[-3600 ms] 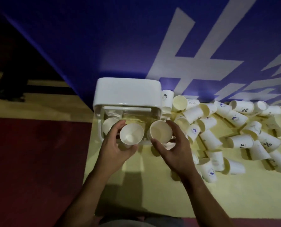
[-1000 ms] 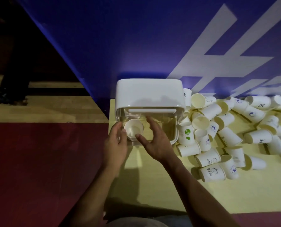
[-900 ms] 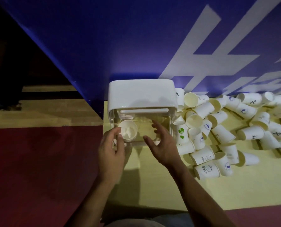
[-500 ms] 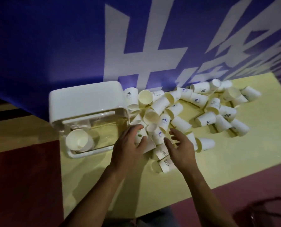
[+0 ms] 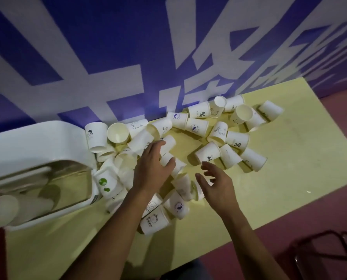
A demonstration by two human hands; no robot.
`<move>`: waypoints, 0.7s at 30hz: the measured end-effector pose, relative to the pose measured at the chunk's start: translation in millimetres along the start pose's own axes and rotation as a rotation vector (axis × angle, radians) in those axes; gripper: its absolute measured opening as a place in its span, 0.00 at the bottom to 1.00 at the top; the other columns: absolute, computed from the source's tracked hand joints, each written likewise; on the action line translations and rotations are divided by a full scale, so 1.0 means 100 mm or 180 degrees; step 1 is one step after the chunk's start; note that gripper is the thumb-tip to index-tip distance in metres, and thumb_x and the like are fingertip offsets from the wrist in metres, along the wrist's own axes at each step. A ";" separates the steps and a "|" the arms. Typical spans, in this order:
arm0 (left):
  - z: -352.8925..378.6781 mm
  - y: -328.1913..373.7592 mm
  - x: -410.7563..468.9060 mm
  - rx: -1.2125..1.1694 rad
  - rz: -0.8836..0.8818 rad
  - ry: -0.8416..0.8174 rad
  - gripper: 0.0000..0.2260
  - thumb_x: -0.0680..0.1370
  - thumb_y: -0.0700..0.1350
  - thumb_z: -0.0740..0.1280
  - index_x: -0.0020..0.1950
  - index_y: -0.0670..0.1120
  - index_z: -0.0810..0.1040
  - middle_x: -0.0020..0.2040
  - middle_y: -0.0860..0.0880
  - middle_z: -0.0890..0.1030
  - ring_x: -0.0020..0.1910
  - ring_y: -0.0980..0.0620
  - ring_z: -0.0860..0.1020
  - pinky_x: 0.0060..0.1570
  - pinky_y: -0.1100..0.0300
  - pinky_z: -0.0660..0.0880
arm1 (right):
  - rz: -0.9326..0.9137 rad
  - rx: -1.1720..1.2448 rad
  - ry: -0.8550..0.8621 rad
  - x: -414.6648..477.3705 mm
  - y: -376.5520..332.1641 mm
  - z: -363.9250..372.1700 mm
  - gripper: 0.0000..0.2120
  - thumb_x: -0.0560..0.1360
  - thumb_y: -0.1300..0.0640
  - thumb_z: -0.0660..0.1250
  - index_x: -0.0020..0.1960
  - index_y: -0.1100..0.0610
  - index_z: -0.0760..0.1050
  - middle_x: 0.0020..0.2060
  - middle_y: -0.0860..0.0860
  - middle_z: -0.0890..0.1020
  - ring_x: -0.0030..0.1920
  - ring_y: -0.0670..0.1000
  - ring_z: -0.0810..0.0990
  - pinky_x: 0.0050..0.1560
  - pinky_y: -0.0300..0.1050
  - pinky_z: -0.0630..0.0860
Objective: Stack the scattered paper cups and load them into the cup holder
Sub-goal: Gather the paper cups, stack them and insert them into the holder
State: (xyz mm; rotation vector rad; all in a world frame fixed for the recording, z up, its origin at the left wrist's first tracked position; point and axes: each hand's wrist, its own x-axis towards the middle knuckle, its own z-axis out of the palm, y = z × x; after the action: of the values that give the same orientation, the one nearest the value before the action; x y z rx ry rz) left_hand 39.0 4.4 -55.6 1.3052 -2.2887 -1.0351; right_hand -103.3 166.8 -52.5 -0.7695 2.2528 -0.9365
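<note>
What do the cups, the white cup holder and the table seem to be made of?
The cups look like thin matte white paper, with printed drawings. The cup holder seems smooth white plastic, from its rounded moulded corners and soft sheen; its front panel looks clear plastic, as stacked cups show through. The table has a matte pale yellow top, perhaps laminate or paint; I cannot tell.

Dim, flat indoor light. The scattered white paper cups right of the left grip cast short soft shadows on the pale yellow surface. Far left of it, the white plastic cup holder is motion-blurred. The picture's edges bow, wide-angle.
</note>
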 end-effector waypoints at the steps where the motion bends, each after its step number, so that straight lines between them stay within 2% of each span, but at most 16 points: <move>1: 0.06 0.02 0.11 0.0086 -0.0027 0.0039 0.25 0.75 0.55 0.72 0.70 0.51 0.72 0.68 0.52 0.76 0.63 0.49 0.76 0.55 0.50 0.78 | 0.0008 0.0015 -0.0034 0.08 0.05 -0.06 0.20 0.78 0.49 0.72 0.69 0.48 0.76 0.59 0.41 0.82 0.55 0.40 0.80 0.48 0.29 0.72; 6: 0.25 -0.09 0.69 0.0728 -0.0221 0.0220 0.35 0.70 0.53 0.78 0.72 0.42 0.71 0.70 0.42 0.73 0.69 0.42 0.71 0.66 0.46 0.74 | -0.0039 -0.0054 -0.0194 0.44 0.23 -0.27 0.20 0.78 0.47 0.71 0.68 0.50 0.77 0.60 0.41 0.82 0.56 0.42 0.81 0.47 0.27 0.73; 10: 0.34 -0.23 1.04 0.1217 -0.0299 0.0099 0.35 0.69 0.52 0.79 0.71 0.41 0.69 0.68 0.41 0.74 0.67 0.41 0.71 0.66 0.48 0.71 | 0.0001 -0.0097 -0.0267 0.68 0.31 -0.36 0.20 0.78 0.47 0.72 0.68 0.51 0.77 0.59 0.43 0.83 0.54 0.40 0.80 0.48 0.23 0.71; 15: 0.48 -0.37 1.29 0.1719 -0.0447 0.0028 0.33 0.71 0.54 0.76 0.71 0.44 0.69 0.66 0.42 0.76 0.65 0.41 0.72 0.65 0.48 0.69 | 0.0013 -0.0360 -0.0255 0.94 0.40 -0.47 0.19 0.79 0.49 0.71 0.68 0.52 0.77 0.58 0.43 0.82 0.53 0.43 0.79 0.46 0.21 0.68; 17: 0.49 -0.37 1.34 0.1794 -0.0440 0.0035 0.33 0.71 0.55 0.76 0.71 0.45 0.69 0.65 0.42 0.77 0.64 0.41 0.73 0.66 0.48 0.67 | 0.0039 -0.0313 -0.0247 1.03 0.42 -0.50 0.18 0.79 0.49 0.71 0.67 0.51 0.77 0.57 0.43 0.81 0.53 0.45 0.80 0.47 0.25 0.71; 19: 0.46 -0.34 1.35 0.1767 -0.0436 0.0007 0.32 0.71 0.55 0.76 0.71 0.46 0.69 0.63 0.42 0.79 0.63 0.41 0.74 0.67 0.48 0.66 | 0.0063 -0.0246 -0.0175 1.12 0.45 -0.53 0.19 0.78 0.49 0.71 0.67 0.52 0.77 0.56 0.46 0.81 0.52 0.49 0.82 0.49 0.43 0.80; 20: 0.42 -0.30 1.35 0.1712 -0.0459 -0.0008 0.32 0.72 0.54 0.76 0.70 0.46 0.69 0.63 0.43 0.79 0.62 0.41 0.75 0.67 0.48 0.67 | 0.0071 -0.0262 -0.0092 1.17 0.48 -0.54 0.19 0.78 0.49 0.71 0.67 0.53 0.77 0.57 0.48 0.82 0.52 0.50 0.82 0.50 0.49 0.81; 21: 0.38 -0.25 1.34 0.1621 -0.0480 -0.0003 0.31 0.72 0.54 0.77 0.70 0.46 0.70 0.62 0.43 0.79 0.61 0.41 0.76 0.66 0.48 0.68 | 0.0078 -0.0292 0.0015 1.22 0.50 -0.56 0.20 0.78 0.50 0.72 0.67 0.54 0.77 0.57 0.50 0.82 0.53 0.51 0.82 0.51 0.50 0.81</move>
State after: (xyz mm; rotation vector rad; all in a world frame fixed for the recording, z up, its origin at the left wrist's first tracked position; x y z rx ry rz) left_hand -39.5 -99.3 -111.0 1.6817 -2.5883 -0.4984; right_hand -237.5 136.3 -91.6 -0.7784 2.3175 -0.8294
